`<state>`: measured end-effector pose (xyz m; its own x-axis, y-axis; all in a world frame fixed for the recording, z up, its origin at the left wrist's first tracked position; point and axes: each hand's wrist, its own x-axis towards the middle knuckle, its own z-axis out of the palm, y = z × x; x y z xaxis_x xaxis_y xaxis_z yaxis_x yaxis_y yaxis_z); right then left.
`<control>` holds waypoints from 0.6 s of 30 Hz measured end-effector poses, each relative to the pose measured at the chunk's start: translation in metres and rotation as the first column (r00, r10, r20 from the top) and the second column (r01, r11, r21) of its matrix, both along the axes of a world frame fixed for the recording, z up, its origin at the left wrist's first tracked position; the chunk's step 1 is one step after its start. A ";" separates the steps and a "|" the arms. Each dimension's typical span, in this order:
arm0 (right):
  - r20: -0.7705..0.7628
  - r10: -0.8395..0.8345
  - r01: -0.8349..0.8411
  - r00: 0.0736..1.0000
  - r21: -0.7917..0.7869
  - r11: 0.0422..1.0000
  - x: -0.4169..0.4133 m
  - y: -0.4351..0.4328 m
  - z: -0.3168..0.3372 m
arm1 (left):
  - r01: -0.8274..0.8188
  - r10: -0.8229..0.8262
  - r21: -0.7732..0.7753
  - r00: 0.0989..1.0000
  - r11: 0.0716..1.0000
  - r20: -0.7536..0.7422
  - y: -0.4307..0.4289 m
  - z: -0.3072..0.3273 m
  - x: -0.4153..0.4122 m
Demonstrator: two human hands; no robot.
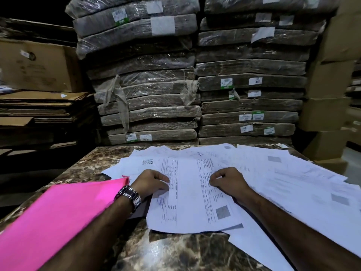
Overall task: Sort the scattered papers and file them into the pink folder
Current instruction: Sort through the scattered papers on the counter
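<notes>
Far left, behind the surface (175,253), there's a cardboard box (37,65) sitting on a stack of flattened cardboard (39,106). Closer to you, the pink folder (58,218) lies flat and closed on the left part of the marbled top, and your left forearm crosses over its right edge. There's a metal wristwatch (130,195) on that wrist.

Your left hand (151,182) is knuckles-up on the left edge of the top sheet (191,192), a printed form with table columns. The fingers are curled with the tips down on the paper. Can't tell if you're actually pinching it or just pressing.

Straight behind, two tall stacks of plastic-wrapped bundles (146,94) with white labels fill the middle of the view.

Your right hand (227,181) mirrors the left on the sheet's right side: fingers curled, tips touching the paper, and again the grip is hard to call.

The scattered papers (293,178) fan out underneath that sheet and off to the right, overlapping each other, a few hanging over the near right edge. Plain cardboard boxes (328,94) are stacked up at the far right.
</notes>
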<state>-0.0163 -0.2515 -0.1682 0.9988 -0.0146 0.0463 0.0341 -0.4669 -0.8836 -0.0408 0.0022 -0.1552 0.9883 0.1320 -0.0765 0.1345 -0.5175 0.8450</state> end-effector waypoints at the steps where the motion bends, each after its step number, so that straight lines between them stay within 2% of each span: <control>1: 0.010 -0.008 0.008 1.000 0.000 1.000 -0.001 0.001 0.000 | 0.000 0.000 -0.015 1.000 1.000 0.003 -0.001 0.001 -0.002; 7: 0.022 -0.018 0.019 1.000 -0.037 0.999 0.000 0.001 0.001 | -0.031 0.035 -0.091 0.999 0.995 0.039 0.002 -0.001 -0.003; 11: 0.037 0.005 -0.003 0.999 -0.057 0.998 0.003 0.002 0.005 | 0.004 -0.002 -0.115 1.000 0.993 0.017 0.007 0.005 -0.003; 15: -0.018 0.043 -0.042 0.999 0.036 0.998 -0.003 0.003 0.020 | 0.059 -0.063 -0.153 0.998 0.986 -0.025 0.011 0.023 -0.005; 18: -0.057 0.103 -0.096 0.993 0.124 0.988 -0.014 0.005 0.036 | 0.055 -0.056 -0.193 0.998 0.980 -0.001 0.014 0.036 -0.011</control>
<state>-0.0298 -0.2462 -0.1327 0.9964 0.0833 -0.0127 0.0176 -0.3532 -0.9354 -0.0517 0.0161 -0.1192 0.9930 0.0593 -0.1020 0.1164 -0.3518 0.9288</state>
